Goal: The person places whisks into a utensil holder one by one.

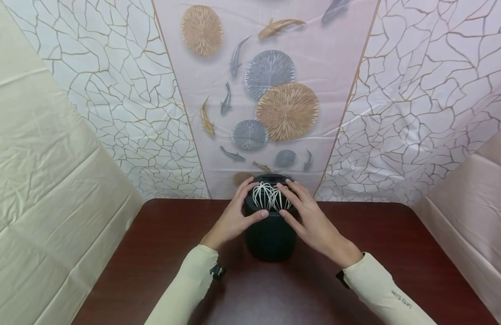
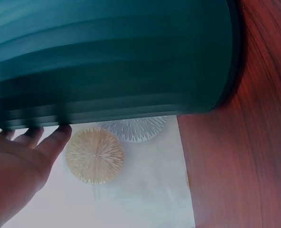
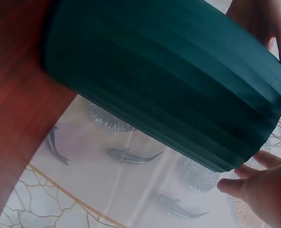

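Note:
A dark teal ribbed pot (image 1: 270, 239) stands on a dark red-brown table (image 1: 153, 262), near its far edge. Two white wire balls sit side by side in the pot's mouth, a left ball (image 1: 261, 196) and a right ball (image 1: 281, 201). My left hand (image 1: 250, 201) cups the left ball, fingers curled over its far side and thumb at the pot's front rim. My right hand (image 1: 292, 203) holds the right ball the same way. In the left wrist view the pot (image 2: 112, 57) fills the top, with the left hand (image 2: 22, 166) at its rim. The right wrist view shows the pot (image 3: 169, 85) and the right hand (image 3: 259, 190).
A printed backdrop with fish and round leaf shapes (image 1: 287, 110) hangs right behind the table. Pale cloth walls close in on the left (image 1: 51, 180) and right (image 1: 469, 203). Bare tabletop lies in front of the pot and to both sides.

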{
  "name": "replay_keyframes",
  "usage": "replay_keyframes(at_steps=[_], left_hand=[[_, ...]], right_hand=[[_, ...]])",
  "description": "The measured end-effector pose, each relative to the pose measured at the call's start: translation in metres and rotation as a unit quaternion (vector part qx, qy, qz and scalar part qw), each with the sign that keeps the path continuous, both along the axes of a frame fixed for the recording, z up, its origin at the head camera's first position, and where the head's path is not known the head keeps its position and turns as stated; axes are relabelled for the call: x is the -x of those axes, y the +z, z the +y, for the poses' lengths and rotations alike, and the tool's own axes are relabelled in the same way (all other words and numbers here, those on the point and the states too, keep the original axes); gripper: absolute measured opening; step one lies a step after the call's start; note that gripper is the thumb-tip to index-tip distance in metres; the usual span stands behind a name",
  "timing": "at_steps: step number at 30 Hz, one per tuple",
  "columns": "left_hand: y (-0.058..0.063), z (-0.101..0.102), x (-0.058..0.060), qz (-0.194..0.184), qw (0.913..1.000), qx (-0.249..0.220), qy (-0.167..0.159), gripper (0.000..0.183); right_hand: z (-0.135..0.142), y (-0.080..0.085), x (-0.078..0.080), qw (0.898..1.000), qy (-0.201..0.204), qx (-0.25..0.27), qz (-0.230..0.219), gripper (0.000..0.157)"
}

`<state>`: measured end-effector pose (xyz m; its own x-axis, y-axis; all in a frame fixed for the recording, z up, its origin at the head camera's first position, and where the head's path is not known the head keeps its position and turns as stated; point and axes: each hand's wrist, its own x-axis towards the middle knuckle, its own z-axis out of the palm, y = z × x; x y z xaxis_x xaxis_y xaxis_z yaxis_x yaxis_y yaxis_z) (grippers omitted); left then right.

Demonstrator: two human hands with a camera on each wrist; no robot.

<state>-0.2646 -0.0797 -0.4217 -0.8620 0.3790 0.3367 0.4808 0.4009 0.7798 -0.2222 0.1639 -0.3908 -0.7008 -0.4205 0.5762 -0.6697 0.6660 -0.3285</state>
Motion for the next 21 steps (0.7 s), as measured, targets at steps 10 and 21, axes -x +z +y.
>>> replay_keyframes(at_steps=[10,21], left_hand=[[-0.002,0.003,0.000,-0.001,1.0000,-0.005,0.006,0.085],[-0.007,0.005,-0.009,0.000,0.9977,-0.003,0.067,0.094]], right_hand=[[0.002,-0.017,0.004,0.995,-0.049,0.065,-0.055,0.093],[0.001,-0.039,0.008,0.975,-0.051,0.159,-0.148,0.086]])
